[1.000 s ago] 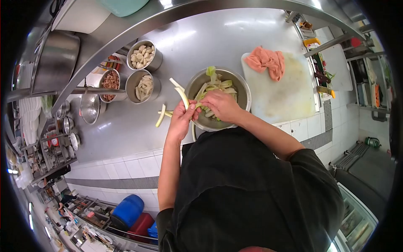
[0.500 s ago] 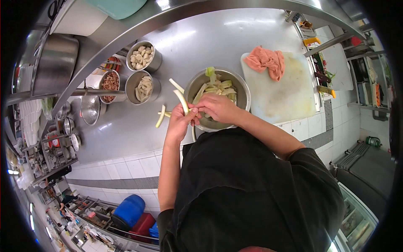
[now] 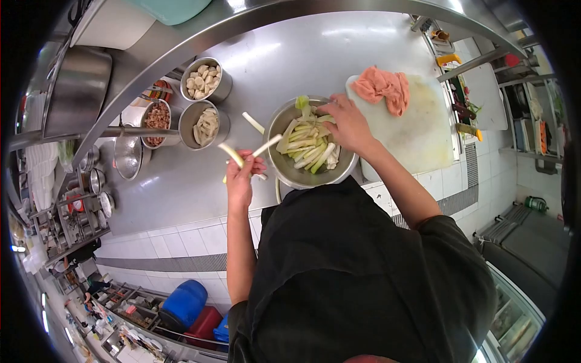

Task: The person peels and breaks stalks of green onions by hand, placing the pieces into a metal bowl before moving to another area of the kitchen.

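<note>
My left hand (image 3: 241, 175) is closed around a pale leek stalk (image 3: 230, 155), just left of the steel bowl. Another white stalk (image 3: 266, 147) sticks out from its fingers towards the bowl rim. The steel bowl (image 3: 353, 158) is filled with cut leek pieces and peelings (image 3: 308, 145). Over its right side is my right hand (image 3: 352, 124), fingers apart, nothing visible in them; the fingertips reach inside the rim. One loose leek stalk (image 3: 253, 123) lies on the table beside the bowl's left side.
A white cutting board (image 3: 417, 133) with a crumpled pink cloth (image 3: 382, 89) lies right of the bowl. To the left stand steel pots of peeled white pieces (image 3: 203, 81), pale slices (image 3: 207, 128) and chopped reddish bits (image 3: 157, 123). A metal shelf rail (image 3: 181, 45) crosses overhead.
My hands have parted: the left moved left and down with the leek, the right moved up and right to the bowl's far side. The bowl's contents now show more fully.
</note>
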`<state>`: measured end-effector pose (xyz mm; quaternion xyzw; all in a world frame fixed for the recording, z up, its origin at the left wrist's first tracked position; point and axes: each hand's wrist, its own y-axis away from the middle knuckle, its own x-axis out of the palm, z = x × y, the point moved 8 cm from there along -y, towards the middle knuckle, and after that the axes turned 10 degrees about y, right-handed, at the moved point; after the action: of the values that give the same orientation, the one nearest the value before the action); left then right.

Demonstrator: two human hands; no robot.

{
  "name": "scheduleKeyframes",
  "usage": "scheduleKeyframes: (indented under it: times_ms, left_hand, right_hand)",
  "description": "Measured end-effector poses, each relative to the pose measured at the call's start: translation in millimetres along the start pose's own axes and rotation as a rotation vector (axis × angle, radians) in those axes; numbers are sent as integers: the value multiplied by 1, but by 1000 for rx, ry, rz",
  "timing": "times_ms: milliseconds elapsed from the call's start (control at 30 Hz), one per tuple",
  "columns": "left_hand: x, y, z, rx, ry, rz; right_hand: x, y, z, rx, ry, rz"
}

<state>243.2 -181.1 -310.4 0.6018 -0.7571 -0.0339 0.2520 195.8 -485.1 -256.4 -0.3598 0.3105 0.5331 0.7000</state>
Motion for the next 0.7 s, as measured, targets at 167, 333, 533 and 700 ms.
scheduleKeyframes:
  times_ms: [167, 333, 533, 700]
  left_hand:
    - [-101, -15, 32, 71, -182, -279]
    - [-103, -23, 34, 308, -934, -194]
    - [4, 1, -19, 393, -758, -44]
    - [80, -23, 9, 195, -348, 228]
  right_hand:
    - [82, 14, 13, -155, -3, 377]
    - [137, 19, 28, -403, 467, 299]
    - [77, 9, 15, 77, -183, 472]
    - [53, 13, 36, -24, -400, 324]
